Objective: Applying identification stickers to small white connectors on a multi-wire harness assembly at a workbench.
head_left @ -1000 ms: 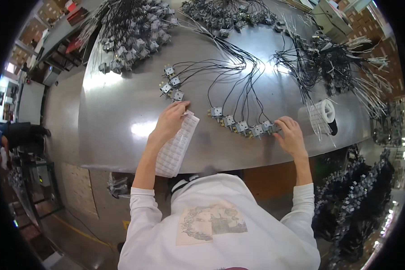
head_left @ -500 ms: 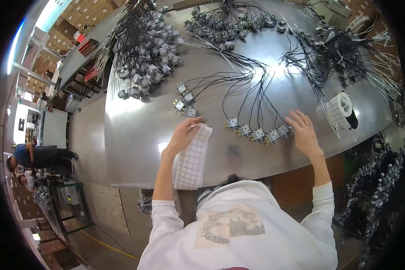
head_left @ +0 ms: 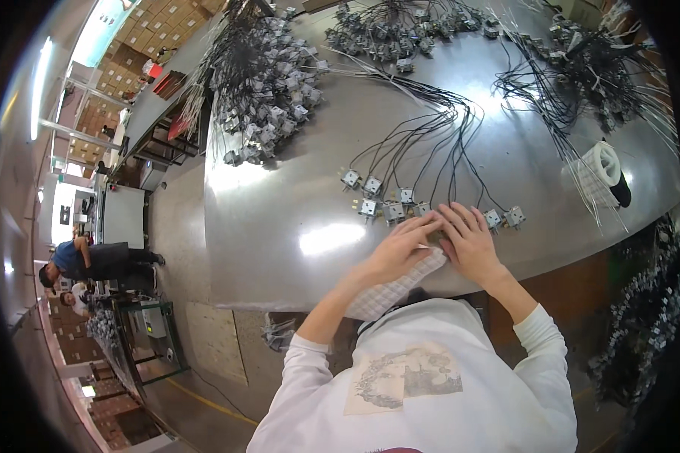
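Currently I'm watching the L hand [head_left: 397, 254] curling its fingers partway, holding the label sheet [head_left: 389, 295] at the table's [head_left: 268, 253] near edge. The R hand [head_left: 470, 246] is touching it, fingers bent; can't make out its grip. Wired switch units [head_left: 394, 212] are lying just beyond, approx. in a row.

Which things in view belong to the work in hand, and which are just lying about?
In the work, it seems:
white sheet with a grid pattern, at the left hand
grey boxy metal parts on black wires, near the right hand

Apparently just lying about:
white hollow cylindrical roll, right
small red container, background left
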`<move>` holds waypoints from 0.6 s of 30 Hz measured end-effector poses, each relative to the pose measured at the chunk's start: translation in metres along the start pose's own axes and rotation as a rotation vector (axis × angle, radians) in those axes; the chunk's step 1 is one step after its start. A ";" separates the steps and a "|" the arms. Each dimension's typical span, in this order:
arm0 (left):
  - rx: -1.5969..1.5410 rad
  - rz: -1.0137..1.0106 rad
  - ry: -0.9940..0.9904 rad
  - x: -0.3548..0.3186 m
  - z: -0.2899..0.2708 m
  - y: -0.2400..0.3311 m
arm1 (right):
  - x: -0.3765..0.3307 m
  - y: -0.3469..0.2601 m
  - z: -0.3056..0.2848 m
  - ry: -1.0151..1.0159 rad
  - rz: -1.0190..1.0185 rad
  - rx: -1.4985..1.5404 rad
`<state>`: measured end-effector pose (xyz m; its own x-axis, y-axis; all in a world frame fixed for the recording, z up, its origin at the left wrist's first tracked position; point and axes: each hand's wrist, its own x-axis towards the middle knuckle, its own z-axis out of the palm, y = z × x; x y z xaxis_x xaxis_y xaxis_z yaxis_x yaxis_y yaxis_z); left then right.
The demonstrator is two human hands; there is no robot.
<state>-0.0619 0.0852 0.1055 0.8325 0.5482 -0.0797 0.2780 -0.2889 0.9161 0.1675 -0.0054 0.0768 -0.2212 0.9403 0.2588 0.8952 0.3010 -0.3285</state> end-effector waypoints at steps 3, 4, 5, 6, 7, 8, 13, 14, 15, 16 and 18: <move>0.200 0.213 0.072 0.017 0.017 -0.003 | -0.006 0.003 0.004 0.066 0.075 -0.091; 0.270 0.231 0.119 0.022 0.023 -0.003 | -0.007 0.005 0.003 0.062 0.079 -0.095; 0.360 0.272 0.176 0.026 0.027 -0.004 | -0.008 0.008 0.003 0.033 0.076 -0.146; 0.336 0.248 0.168 0.029 0.030 -0.005 | -0.008 0.010 0.003 0.002 0.070 -0.193; 0.343 0.255 0.181 0.032 0.031 -0.006 | -0.009 0.012 0.002 -0.001 0.069 -0.191; 0.370 0.289 0.203 0.033 0.031 -0.008 | -0.009 0.015 0.000 0.018 0.065 -0.162; 0.471 0.155 0.179 0.028 0.020 -0.018 | -0.018 0.041 -0.018 0.038 0.111 -0.159; 0.519 0.241 0.220 0.026 0.017 -0.019 | -0.021 0.049 -0.024 0.036 0.106 -0.161; 0.498 0.218 0.212 0.024 0.015 -0.021 | -0.024 0.056 -0.028 0.037 0.102 -0.157; 0.519 0.211 0.213 0.022 0.014 -0.021 | -0.028 0.064 -0.032 0.047 0.126 -0.184; 0.584 0.238 0.219 0.020 0.011 -0.021 | -0.035 0.083 -0.042 0.051 0.135 -0.227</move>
<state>-0.0457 0.0934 0.0800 0.8035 0.5463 0.2365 0.3639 -0.7652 0.5310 0.2655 -0.0199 0.0788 -0.0797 0.9586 0.2735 0.9805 0.1249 -0.1521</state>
